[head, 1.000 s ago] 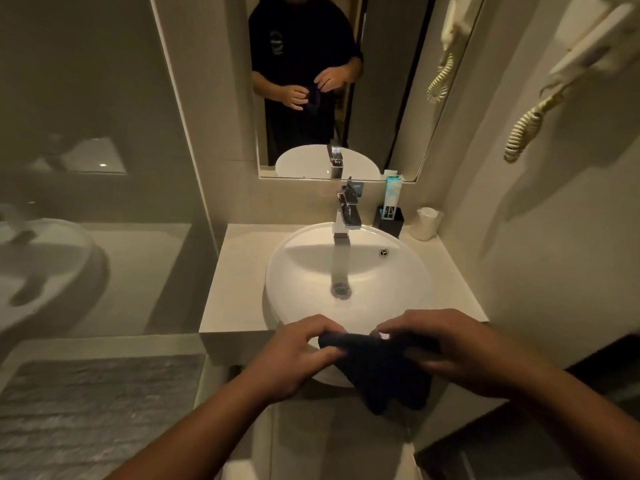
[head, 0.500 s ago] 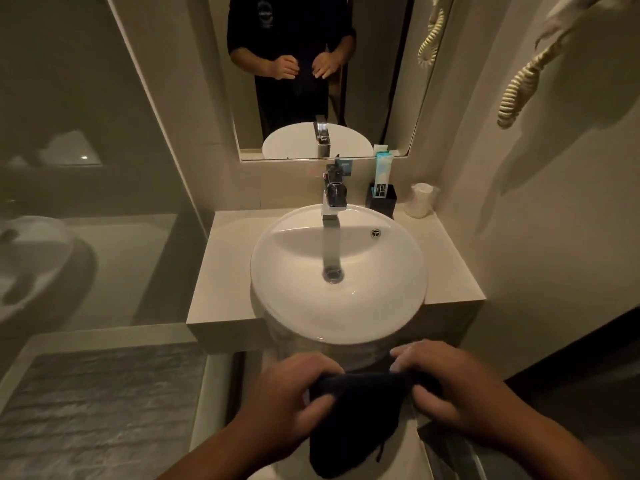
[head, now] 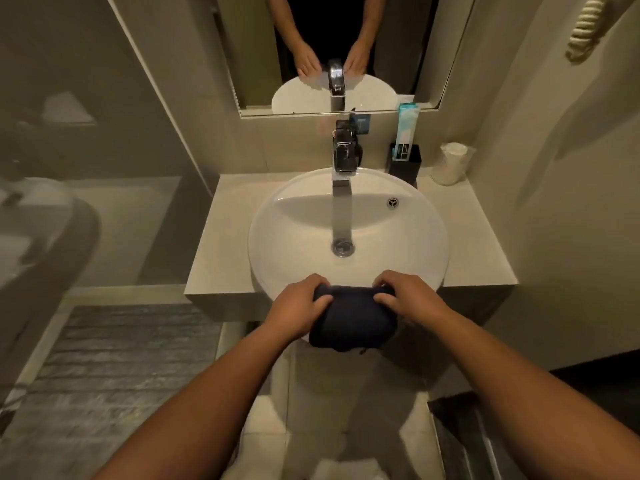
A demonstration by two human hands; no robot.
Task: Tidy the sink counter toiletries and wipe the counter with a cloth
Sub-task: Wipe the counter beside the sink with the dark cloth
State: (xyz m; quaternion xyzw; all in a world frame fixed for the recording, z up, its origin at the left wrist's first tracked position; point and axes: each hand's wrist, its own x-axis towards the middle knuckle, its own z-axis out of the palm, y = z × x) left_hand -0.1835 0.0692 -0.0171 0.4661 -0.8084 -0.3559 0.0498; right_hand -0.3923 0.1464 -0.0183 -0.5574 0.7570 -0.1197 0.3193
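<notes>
At sink front rim: L hand & R hand both gripping dark cloth.

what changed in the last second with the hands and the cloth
Both hands, left hand and right hand, kept hold of the dark cloth and bunched it into a tighter bundle at the near rim of the basin. The view tipped downward. The black holder and the wrapped cup stayed put.

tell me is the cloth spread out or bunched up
Bunched up: the dark cloth sits as a compact wad between the left hand and right hand, at the basin's front rim.
</notes>
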